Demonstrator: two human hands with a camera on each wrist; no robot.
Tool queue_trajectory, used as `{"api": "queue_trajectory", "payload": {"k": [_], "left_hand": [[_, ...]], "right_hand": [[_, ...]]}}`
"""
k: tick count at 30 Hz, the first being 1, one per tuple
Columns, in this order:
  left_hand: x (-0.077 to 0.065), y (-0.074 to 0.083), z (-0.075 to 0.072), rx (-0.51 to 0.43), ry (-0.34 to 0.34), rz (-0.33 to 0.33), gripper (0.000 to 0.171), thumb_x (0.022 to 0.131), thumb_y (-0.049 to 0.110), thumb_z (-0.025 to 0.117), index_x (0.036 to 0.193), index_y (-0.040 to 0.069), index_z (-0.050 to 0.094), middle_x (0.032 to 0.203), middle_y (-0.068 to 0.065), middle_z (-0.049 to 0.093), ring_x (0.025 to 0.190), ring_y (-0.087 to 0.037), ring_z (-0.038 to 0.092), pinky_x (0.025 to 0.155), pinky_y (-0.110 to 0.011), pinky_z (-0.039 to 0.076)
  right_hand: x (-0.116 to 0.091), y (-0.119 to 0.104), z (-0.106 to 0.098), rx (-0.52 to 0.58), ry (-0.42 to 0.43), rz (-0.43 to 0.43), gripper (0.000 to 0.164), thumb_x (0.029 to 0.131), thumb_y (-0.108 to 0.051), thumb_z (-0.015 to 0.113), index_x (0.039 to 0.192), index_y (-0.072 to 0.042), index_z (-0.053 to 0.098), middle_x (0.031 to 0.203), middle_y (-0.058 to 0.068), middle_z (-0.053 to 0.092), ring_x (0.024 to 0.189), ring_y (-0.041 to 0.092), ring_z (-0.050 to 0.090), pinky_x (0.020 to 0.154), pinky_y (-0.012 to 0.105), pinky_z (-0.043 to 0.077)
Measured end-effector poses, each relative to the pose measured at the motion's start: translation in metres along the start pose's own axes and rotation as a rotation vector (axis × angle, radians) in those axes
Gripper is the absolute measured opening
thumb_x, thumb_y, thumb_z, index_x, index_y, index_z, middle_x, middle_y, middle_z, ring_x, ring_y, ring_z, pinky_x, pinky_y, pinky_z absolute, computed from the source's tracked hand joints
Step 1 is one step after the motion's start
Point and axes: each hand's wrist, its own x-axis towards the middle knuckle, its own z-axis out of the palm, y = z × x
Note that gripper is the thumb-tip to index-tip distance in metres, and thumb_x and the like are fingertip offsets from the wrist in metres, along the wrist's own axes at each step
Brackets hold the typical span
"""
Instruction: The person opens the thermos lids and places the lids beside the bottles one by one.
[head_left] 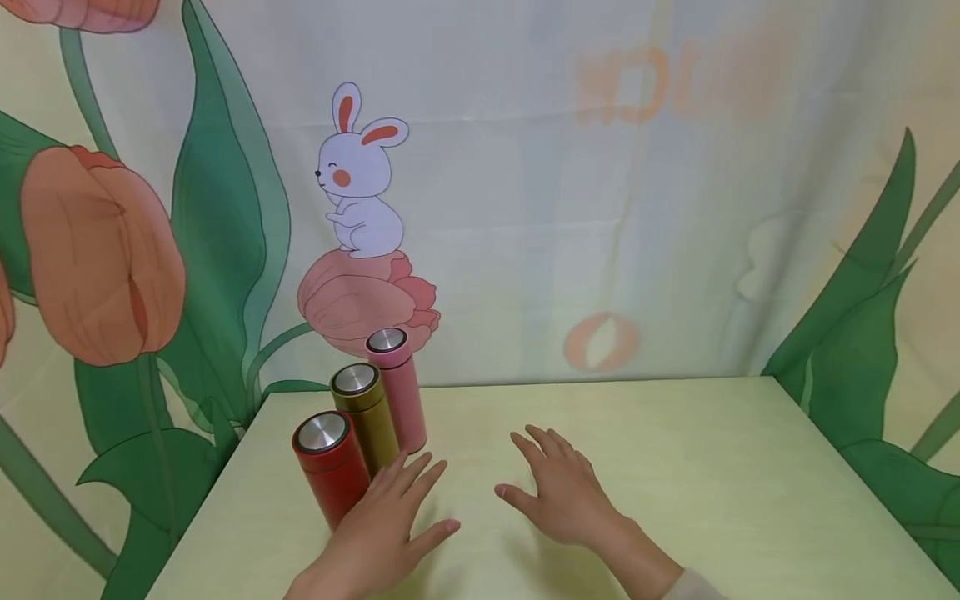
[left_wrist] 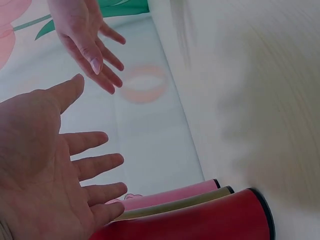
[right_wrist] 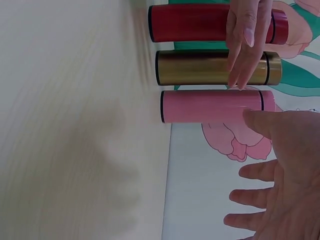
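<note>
Three thermos flasks with steel-topped lids stand upright in a slanting row on the left of the table: a red flask [head_left: 333,479] nearest, a gold flask [head_left: 375,429] behind it, a pink flask [head_left: 405,400] farthest. My left hand [head_left: 382,533] hovers just right of the red flask, fingers spread and straight, holding nothing; in the head view it covers part of the red flask's lower side. My right hand [head_left: 566,496] is over the middle of the table, fingers extended, apart from every flask. Both palms [left_wrist: 35,165] are bare in the wrist views.
The pale table [head_left: 675,467] reaches back to a hanging cloth backdrop [head_left: 510,208] printed with tulips, leaves and a white rabbit. The flasks stand near the table's left edge. Shadows of the hands fall on the tabletop.
</note>
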Motion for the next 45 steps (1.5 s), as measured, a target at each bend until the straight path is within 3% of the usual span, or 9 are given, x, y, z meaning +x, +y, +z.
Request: {"api": "queue_trajectory", "payload": {"k": [4, 9, 12, 17, 23, 28, 35, 40, 45], "left_hand": [[-0.007, -0.001, -0.004, -0.066, -0.054, -0.03, 0.085, 0.087, 0.073, 0.064, 0.159, 0.032, 0.041, 0.166, -0.002, 0.041, 0.16, -0.04, 0.019, 0.119, -0.07, 0.029], [-0.015, -0.004, -0.006, -0.12, -0.089, -0.077, 0.083, 0.085, 0.073, 0.067, 0.155, 0.034, 0.046, 0.158, -0.002, 0.05, 0.152, -0.039, 0.036, 0.107, -0.072, 0.043], [-0.017, -0.009, -0.006, -0.16, -0.09, -0.115, 0.08, 0.084, 0.071, 0.07, 0.151, 0.034, 0.051, 0.151, -0.002, 0.056, 0.144, -0.036, 0.048, 0.102, -0.069, 0.048], [-0.022, -0.02, -0.01, -0.258, -0.099, -0.152, 0.071, 0.084, 0.065, 0.075, 0.144, 0.029, 0.059, 0.131, -0.001, 0.069, 0.114, -0.029, 0.066, 0.087, -0.058, 0.06], [-0.026, -0.033, -0.011, -0.337, -0.094, -0.222, 0.066, 0.083, 0.06, 0.079, 0.138, 0.025, 0.063, 0.113, 0.004, 0.072, 0.104, -0.021, 0.067, 0.087, -0.052, 0.061], [-0.034, -0.048, -0.013, -0.396, -0.123, -0.257, 0.054, 0.087, 0.056, 0.077, 0.126, 0.02, 0.066, 0.109, 0.003, 0.072, 0.095, -0.017, 0.067, 0.085, -0.047, 0.062], [-0.043, -0.069, -0.013, -0.372, -0.082, -0.335, 0.037, 0.091, 0.05, 0.075, 0.106, 0.017, 0.068, 0.102, 0.003, 0.074, 0.091, -0.016, 0.067, 0.087, -0.045, 0.062], [-0.047, -0.087, -0.014, -0.325, -0.077, -0.38, 0.044, 0.093, 0.054, 0.071, 0.101, 0.011, 0.066, 0.097, 0.001, 0.074, 0.091, -0.019, 0.068, 0.085, -0.047, 0.062], [-0.047, -0.105, -0.017, -0.299, -0.067, -0.408, 0.047, 0.093, 0.056, 0.071, 0.096, 0.01, 0.06, 0.09, 0.001, 0.071, 0.087, -0.017, 0.065, 0.079, -0.041, 0.06]], "right_hand": [[-0.001, -0.006, 0.003, 0.045, -0.022, -0.018, 0.072, 0.098, -0.052, 0.066, 0.155, -0.013, 0.046, 0.161, 0.014, 0.043, 0.152, 0.042, 0.035, 0.115, 0.068, 0.034], [-0.003, -0.013, 0.006, 0.095, -0.05, -0.034, 0.071, 0.097, -0.051, 0.067, 0.154, -0.013, 0.048, 0.16, 0.013, 0.045, 0.15, 0.037, 0.039, 0.113, 0.067, 0.037], [-0.004, -0.016, 0.009, 0.111, -0.066, -0.045, 0.07, 0.097, -0.052, 0.067, 0.153, -0.015, 0.048, 0.159, 0.012, 0.046, 0.149, 0.035, 0.041, 0.112, 0.067, 0.038], [-0.003, -0.019, 0.017, 0.132, -0.09, -0.071, 0.068, 0.097, -0.053, 0.066, 0.153, -0.018, 0.048, 0.158, 0.007, 0.048, 0.146, 0.033, 0.045, 0.111, 0.065, 0.04], [0.001, -0.024, 0.027, 0.18, -0.105, -0.101, 0.064, 0.096, -0.05, 0.068, 0.15, -0.02, 0.051, 0.153, -0.002, 0.052, 0.142, 0.027, 0.049, 0.11, 0.061, 0.043], [0.004, -0.029, 0.035, 0.221, -0.124, -0.119, 0.06, 0.096, -0.049, 0.069, 0.148, -0.024, 0.053, 0.149, -0.008, 0.054, 0.138, 0.021, 0.052, 0.111, 0.052, 0.045], [0.012, -0.038, 0.043, 0.248, -0.15, -0.146, 0.061, 0.095, -0.048, 0.072, 0.147, -0.024, 0.053, 0.146, -0.008, 0.056, 0.136, 0.017, 0.054, 0.112, 0.042, 0.047], [0.019, -0.044, 0.051, 0.274, -0.168, -0.15, 0.062, 0.093, -0.048, 0.074, 0.147, -0.025, 0.054, 0.144, -0.007, 0.058, 0.136, 0.015, 0.055, 0.112, 0.038, 0.047], [0.026, -0.05, 0.058, 0.314, -0.204, -0.123, 0.065, 0.091, -0.049, 0.076, 0.148, -0.026, 0.054, 0.145, -0.006, 0.058, 0.136, 0.017, 0.055, 0.113, 0.04, 0.047]]}}
